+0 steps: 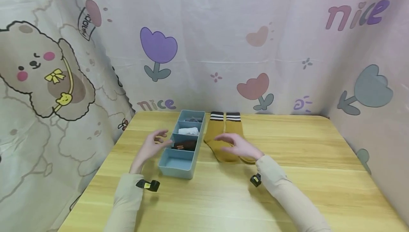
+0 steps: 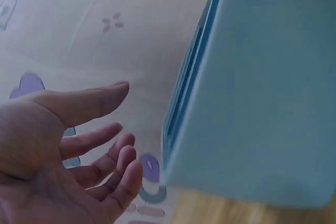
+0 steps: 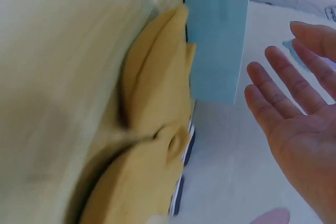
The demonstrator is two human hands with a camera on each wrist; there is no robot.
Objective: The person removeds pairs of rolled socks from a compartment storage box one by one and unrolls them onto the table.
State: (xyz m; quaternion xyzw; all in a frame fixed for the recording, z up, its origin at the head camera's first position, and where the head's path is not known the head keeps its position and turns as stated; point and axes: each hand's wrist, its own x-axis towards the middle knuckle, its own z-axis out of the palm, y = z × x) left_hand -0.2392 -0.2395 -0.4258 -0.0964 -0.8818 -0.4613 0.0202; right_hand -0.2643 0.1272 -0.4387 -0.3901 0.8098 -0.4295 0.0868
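My left hand (image 1: 152, 147) hovers at the left side of a long blue-grey divided box (image 1: 176, 172), its fingers loosely bent around nothing. In the left wrist view, the box's blue wall (image 2: 262, 87) rises beside my fingertips. Over a pair of mustard yellow socks (image 1: 214, 132) with black-and-white striped cuffs, my right hand (image 1: 239, 146) is held in the air with relaxed fingers and holds nothing. The right wrist view shows the socks (image 3: 157, 77) lying on the table, with the right hand (image 3: 299, 98) apart from them. Part of the socks is hidden behind that hand.
Inside the box, the back compartment has a greyish cloth (image 1: 193, 119), then come a white folded cloth (image 1: 188, 131) and a dark brown one (image 1: 186, 145); the front compartment is bare. A wooden table (image 1: 223, 203) bears everything, with a patterned curtain (image 1: 204, 47) behind and beside it.
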